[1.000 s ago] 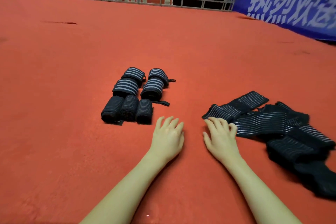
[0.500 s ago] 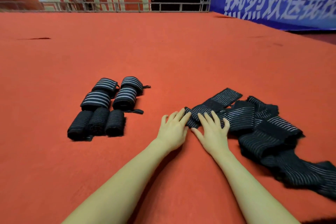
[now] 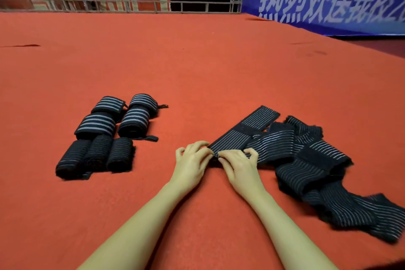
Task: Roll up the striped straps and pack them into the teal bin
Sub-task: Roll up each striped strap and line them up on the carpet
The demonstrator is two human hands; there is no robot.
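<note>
Both the left hand (image 3: 192,160) and the right hand (image 3: 237,160) pinch the near end of a flat striped strap (image 3: 243,131) on the red carpet (image 3: 197,68). Loose straps (image 3: 317,173) lie heaped just right of it; seven rolled straps (image 3: 105,133) sit grouped to the left.

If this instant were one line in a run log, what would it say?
step: starting a roll | left hand + right hand: pinching near end of flat strap | rolled straps: seven, on red carpet | teal bin: unseen
</note>
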